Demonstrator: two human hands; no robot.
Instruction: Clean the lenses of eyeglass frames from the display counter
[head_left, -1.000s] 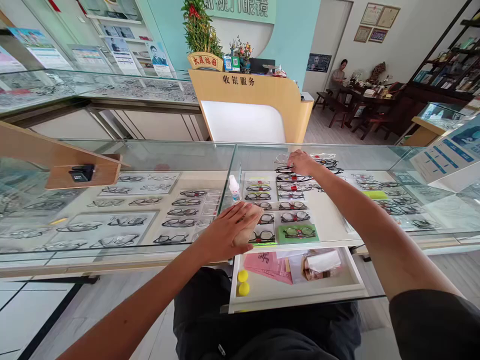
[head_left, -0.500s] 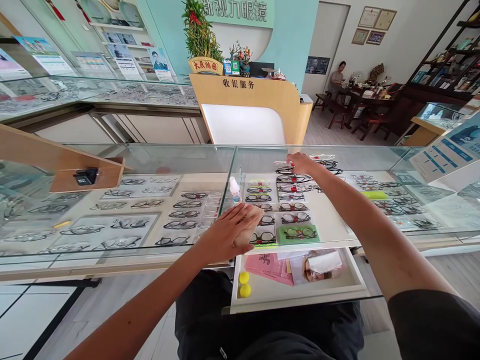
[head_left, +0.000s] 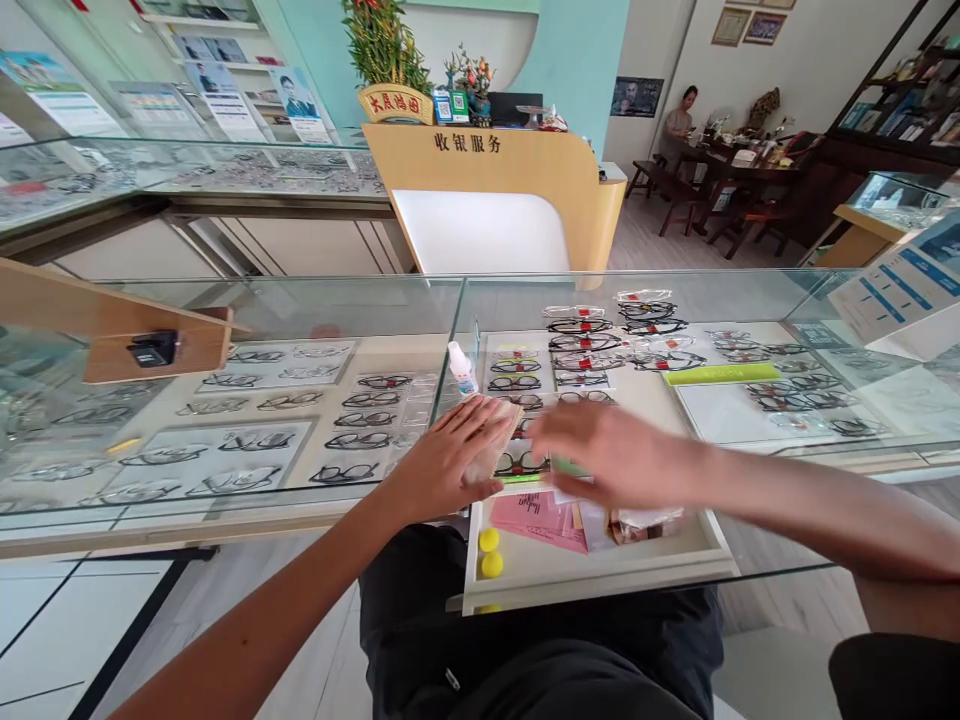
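My left hand [head_left: 455,455] lies over a folded beige cloth [head_left: 491,450] on the glass counter top, fingers along it and thumb at its near edge. My right hand [head_left: 600,445] is smeared by motion just right of the cloth, above the near eyeglasses; whether it holds anything cannot be made out. A small white spray bottle [head_left: 463,368] stands just beyond my left fingers. Farther back, eyeglasses with red tags [head_left: 583,342] sit in a row, with more black-framed eyeglasses [head_left: 651,315] to their right. Other eyeglasses [head_left: 514,383] lie between the bottle and my right hand.
Below the counter edge, a white drawer [head_left: 600,580] stands pulled out, holding pink packets [head_left: 540,522] and yellow balls [head_left: 490,552]. A wooden panel [head_left: 157,345] is at left, a leaflet stand [head_left: 900,290] at right. A person [head_left: 679,120] sits at a far table.
My right hand has come back from the far eyeglasses toward the cloth and my left hand. My left hand has stayed on the cloth. The view has tilted slightly downward.
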